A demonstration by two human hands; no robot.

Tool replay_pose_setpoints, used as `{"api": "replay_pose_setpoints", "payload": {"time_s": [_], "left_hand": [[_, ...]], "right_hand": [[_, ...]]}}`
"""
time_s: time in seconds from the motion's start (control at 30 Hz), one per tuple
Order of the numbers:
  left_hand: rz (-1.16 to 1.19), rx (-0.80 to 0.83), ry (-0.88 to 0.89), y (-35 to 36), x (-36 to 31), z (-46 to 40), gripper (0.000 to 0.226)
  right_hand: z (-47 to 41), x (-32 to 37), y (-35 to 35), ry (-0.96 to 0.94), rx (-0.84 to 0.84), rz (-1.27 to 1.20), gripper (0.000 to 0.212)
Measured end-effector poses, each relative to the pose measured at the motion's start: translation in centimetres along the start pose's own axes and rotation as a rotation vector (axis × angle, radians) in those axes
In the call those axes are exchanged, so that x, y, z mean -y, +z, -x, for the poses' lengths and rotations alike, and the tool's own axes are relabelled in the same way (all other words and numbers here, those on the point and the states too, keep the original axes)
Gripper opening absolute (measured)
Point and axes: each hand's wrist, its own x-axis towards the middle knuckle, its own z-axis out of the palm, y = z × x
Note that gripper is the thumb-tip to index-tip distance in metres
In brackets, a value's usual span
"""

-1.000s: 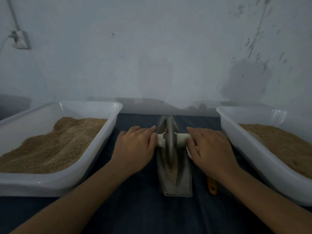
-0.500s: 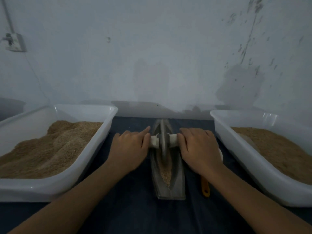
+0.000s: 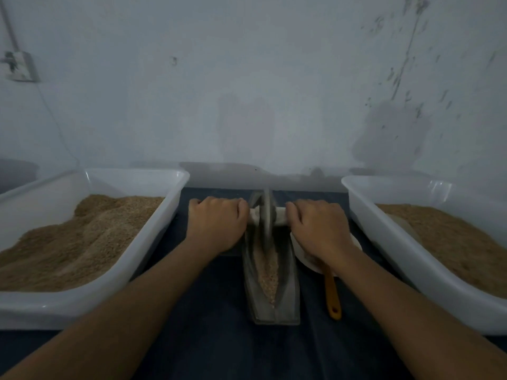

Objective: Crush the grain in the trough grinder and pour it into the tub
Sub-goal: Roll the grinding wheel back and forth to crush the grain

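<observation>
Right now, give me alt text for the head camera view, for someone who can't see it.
Two hands, left hand and right hand, grip the white axle of a grinding wheel in a grain-filled trough grinder. White tubs of brown grain sit left and right; an orange-handled tool lies beside the trough.

Dim, bluish, soft-looking picture

The light was weak and even, its source not in view; faint grey shadows lay on the wall (image 3: 247, 91). The grinder's wheel (image 3: 264, 215) was smeared by motion blur. The wide lens bowed the white tubs (image 3: 175, 198) outward at the edges, and detail was grainy throughout.
</observation>
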Motion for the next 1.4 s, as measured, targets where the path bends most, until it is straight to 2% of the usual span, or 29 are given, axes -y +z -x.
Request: {"api": "replay_pose_setpoints", "payload": {"time_s": [0.07, 0.13, 0.23, 0.33, 0.43, 0.6, 0.73, 0.8, 0.9, 1.03, 1.13, 1.17, 1.23, 1.27, 1.4], "left_hand": [[-0.023, 0.085, -0.021, 0.0, -0.1, -2.1, 0.030], [-0.005, 0.094, -0.022, 0.1, -0.1, -3.1, 0.035], [0.010, 0.040, -0.006, 0.2, -0.1, -1.7, 0.031], [0.217, -0.047, -0.023, 0.5, 0.9, 1.9, 0.040], [0.398, -0.033, 0.041, -0.3, 1.7, 5.5, 0.051], [0.269, -0.124, 0.127, -1.0, 1.6, 8.2, 0.053], [0.251, -0.078, 0.059, -0.3, 1.3, 5.8, 0.053], [0.149, -0.015, 0.009, 0.0, 0.9, 3.3, 0.047], [-0.086, 0.050, 0.032, 0.7, 0.4, 0.0, 0.015], [-0.126, 0.080, 0.071, 0.7, 0.3, -1.6, 0.020], [-0.117, -0.005, 0.112, -0.2, 0.0, 0.0, 0.016], [-0.080, -0.035, 0.118, -0.6, 0.1, 1.0, 0.023], [-0.013, -0.055, 0.138, -1.0, 0.4, 3.5, 0.056], [0.034, -0.070, 0.158, -1.4, 0.6, 4.8, 0.064], [0.186, -0.173, 0.225, -2.2, 1.1, 8.3, 0.056]], "right_hand": [[-1.7, 0.2, 0.8, 0.043, 0.042, 0.037, 0.054], [-2.1, 0.2, 1.1, 0.054, 0.066, 0.054, 0.054], [-0.7, 0.2, 0.5, 0.016, -0.010, 0.081, 0.053], [1.7, 0.6, -0.6, -0.053, -0.105, 0.037, 0.049], [4.9, 0.8, -1.7, -0.116, -0.191, -0.074, 0.044], [8.0, -0.4, -2.4, -0.153, -0.213, -0.197, 0.046], [5.3, -0.1, -2.1, -0.139, -0.147, -0.146, 0.048], [2.7, 0.2, -1.4, -0.077, -0.077, -0.065, 0.047], [-0.9, 0.7, -0.3, 0.017, -0.003, 0.066, 0.047], [-2.0, 0.9, 0.4, 0.079, 0.000, 0.044, 0.046], [0.2, 0.6, 0.1, 0.035, -0.040, 0.002, 0.039], [1.3, 0.3, -0.1, 0.009, -0.059, -0.039, 0.039], [4.0, -0.2, -0.6, -0.047, -0.127, -0.148, 0.040], [5.3, -0.3, -0.9, -0.069, -0.161, -0.202, 0.040], [8.5, -1.0, -1.8, -0.163, -0.244, -0.250, 0.045]]}}
